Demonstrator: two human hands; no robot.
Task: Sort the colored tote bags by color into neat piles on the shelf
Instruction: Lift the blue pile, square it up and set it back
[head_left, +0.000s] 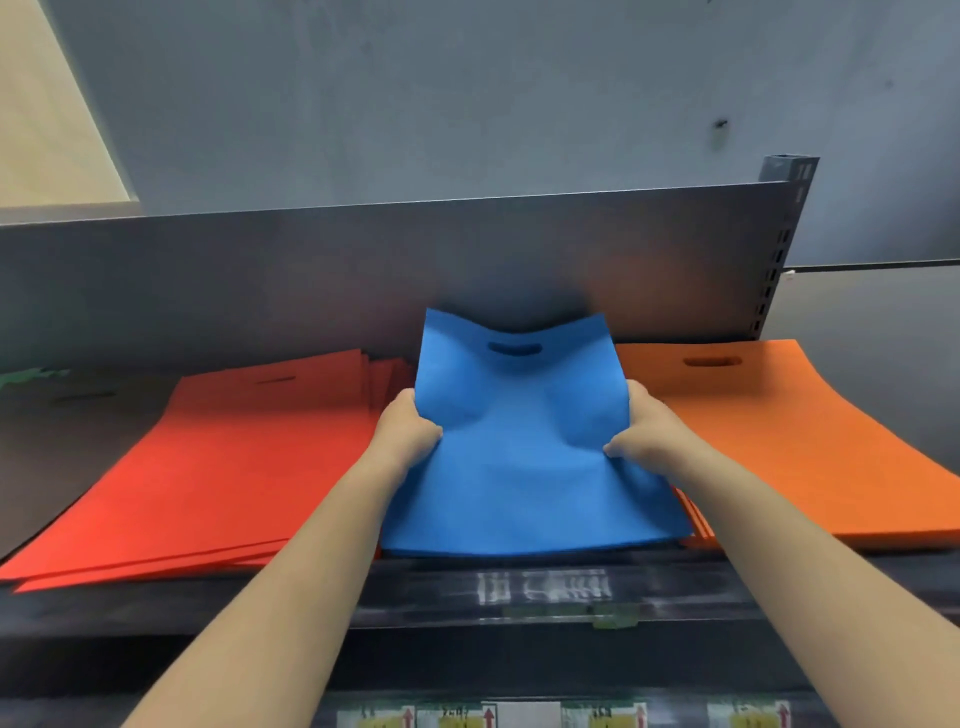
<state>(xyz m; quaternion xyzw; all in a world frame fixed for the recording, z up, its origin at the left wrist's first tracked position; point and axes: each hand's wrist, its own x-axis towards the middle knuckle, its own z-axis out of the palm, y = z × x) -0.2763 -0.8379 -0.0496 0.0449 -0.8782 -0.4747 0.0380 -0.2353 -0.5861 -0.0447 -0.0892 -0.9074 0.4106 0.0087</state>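
We grip the blue bag (524, 457) by both side edges, left hand (408, 428) and right hand (641, 428) | red pile (208, 467) left, orange pile (789, 447) right | shelf (675, 582)

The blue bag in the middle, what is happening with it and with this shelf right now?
A person holds the blue fabric tote bag by its two side edges, the left hand on one and the right hand on the other, over the dark metal shelf. The bag's near end rests on the shelf, and its handle end is bowed upward. A pile of red fabric tote bags lies to its left, and a pile of orange fabric tote bags lies to its right.
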